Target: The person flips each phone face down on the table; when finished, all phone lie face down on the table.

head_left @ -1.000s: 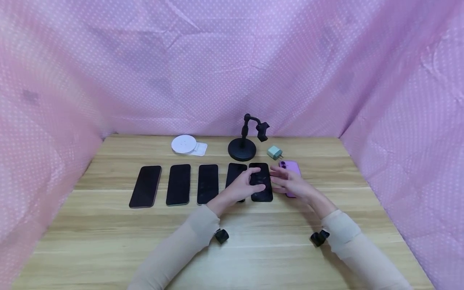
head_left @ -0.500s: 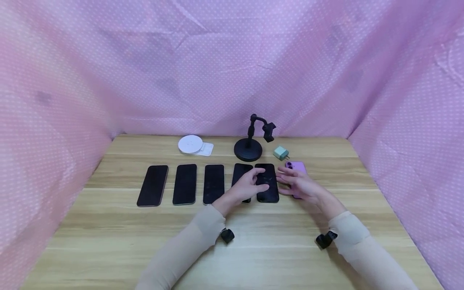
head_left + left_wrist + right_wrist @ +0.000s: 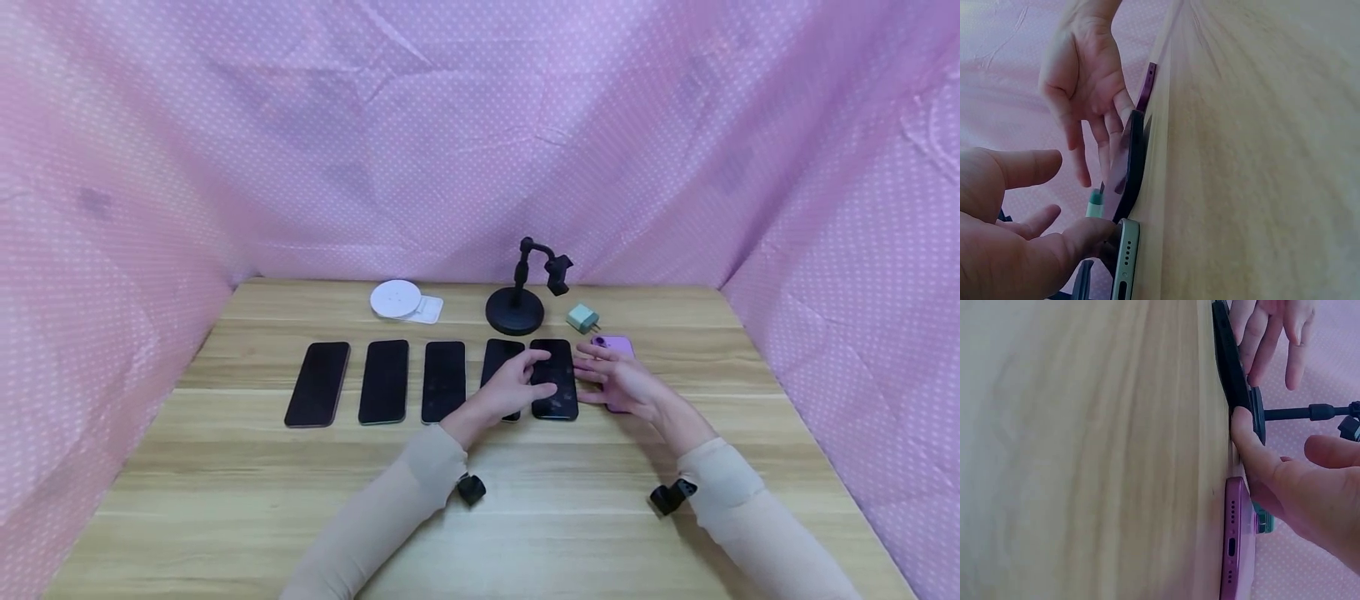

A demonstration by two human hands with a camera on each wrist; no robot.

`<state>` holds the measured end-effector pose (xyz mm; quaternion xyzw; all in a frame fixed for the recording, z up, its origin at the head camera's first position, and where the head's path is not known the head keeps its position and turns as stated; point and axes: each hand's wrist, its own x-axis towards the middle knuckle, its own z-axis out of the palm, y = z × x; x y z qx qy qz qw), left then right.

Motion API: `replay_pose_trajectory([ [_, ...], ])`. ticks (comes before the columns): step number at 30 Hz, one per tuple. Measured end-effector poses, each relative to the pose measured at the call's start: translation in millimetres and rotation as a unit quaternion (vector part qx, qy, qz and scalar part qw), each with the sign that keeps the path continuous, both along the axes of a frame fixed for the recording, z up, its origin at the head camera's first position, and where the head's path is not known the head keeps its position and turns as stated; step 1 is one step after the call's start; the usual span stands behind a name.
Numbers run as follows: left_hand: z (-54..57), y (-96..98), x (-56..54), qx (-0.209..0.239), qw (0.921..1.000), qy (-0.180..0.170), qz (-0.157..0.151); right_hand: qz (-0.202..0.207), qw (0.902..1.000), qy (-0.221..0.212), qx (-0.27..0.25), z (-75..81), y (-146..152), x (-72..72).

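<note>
On the table (image 3: 562,521), between the left hand (image 3: 510,388) and right hand (image 3: 630,387) (fingers spread, gripping nothing), we find the black phone (image 3: 559,374). We judge it light, stiff, slippery and fragile, best held by its long edges.

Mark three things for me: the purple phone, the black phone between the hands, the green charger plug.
Purple phone (image 3: 1232,547): right wrist view, port in its edge.
Black phone (image 3: 558,379): head view, middle of screen.
Green charger plug (image 3: 581,317): head view, its body.
</note>
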<state>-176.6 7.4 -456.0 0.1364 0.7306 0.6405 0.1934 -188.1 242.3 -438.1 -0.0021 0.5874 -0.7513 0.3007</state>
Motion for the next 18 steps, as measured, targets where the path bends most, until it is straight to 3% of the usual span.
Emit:
replay_pose_trajectory([
  [9,-6.1,5.7,-2.2,0.019,0.9998,0.000,-0.007,-0.015,0.9993,0.034,0.001,2.6,-1,-0.5],
  [18,-1.8,12.5,-4.8,0.006,0.9999,-0.013,-0.005,-0.016,0.9977,0.064,-0.017,1.0,0,-1.0],
])
